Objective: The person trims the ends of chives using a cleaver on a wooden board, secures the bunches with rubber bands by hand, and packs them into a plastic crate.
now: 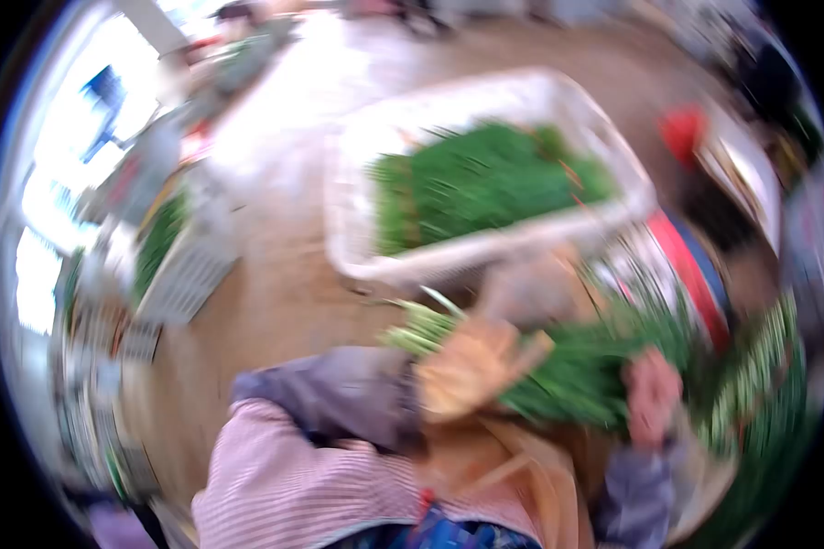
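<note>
A bunch of long green leafy stalks lies across in front of my body, its pale stem ends pointing left. My left hand, which looks covered in something tan, lies over the stem end of the bunch; motion blur smears its fingers. At the leafy end on the right, my right hand rests against the greens with its fingers curled in. Beyond the hands, a white plastic basket holds more green bunches with orange-brown bands.
More greens are piled at the right, beside a red, white and blue striped item. Another white crate with greens stands on the brown floor at the left. A red object is at the upper right.
</note>
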